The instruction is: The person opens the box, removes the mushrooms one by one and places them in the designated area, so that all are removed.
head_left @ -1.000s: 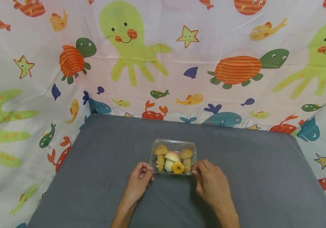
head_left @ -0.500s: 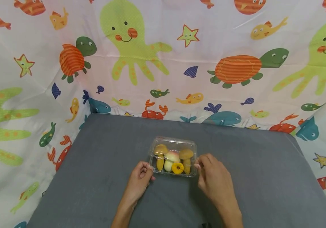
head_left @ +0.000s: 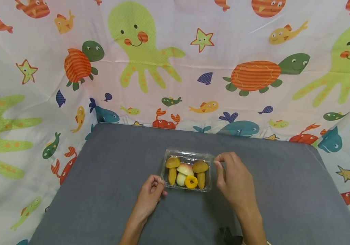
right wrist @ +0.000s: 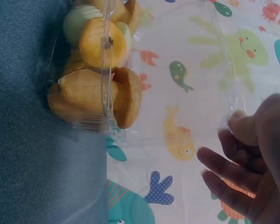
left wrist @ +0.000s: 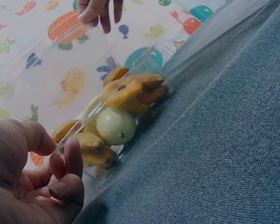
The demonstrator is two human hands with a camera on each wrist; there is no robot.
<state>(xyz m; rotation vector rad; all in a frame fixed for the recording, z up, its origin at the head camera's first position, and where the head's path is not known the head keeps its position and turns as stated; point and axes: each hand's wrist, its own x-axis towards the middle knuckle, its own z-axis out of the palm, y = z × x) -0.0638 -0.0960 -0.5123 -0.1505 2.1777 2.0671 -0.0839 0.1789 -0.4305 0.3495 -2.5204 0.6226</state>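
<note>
A clear plastic clamshell container (head_left: 193, 189) sits mid-table with its lid (right wrist: 196, 74) raised. Inside are two brown toy mushrooms (head_left: 200, 166), a pale mushroom with a reddish cap (head_left: 184, 169) and a yellow piece with a dark hole (head_left: 191, 182). My left hand (head_left: 151, 190) pinches the container's near left corner; the left wrist view shows thumb and fingers (left wrist: 73, 158) right at the rim. My right hand (head_left: 236, 182) pinches the lid's free edge by its right corner, higher than the base. In the right wrist view the thumb (right wrist: 242, 128) meets that edge.
Grey cloth (head_left: 126, 153) covers the table. A white curtain (head_left: 178, 41) printed with sea animals rises behind it and along both sides. A dark strap (head_left: 231, 236) shows beside the right wrist at the front.
My right hand has moved up and away from the container's near right corner, swinging the lid open. The left hand has stayed at its corner.
</note>
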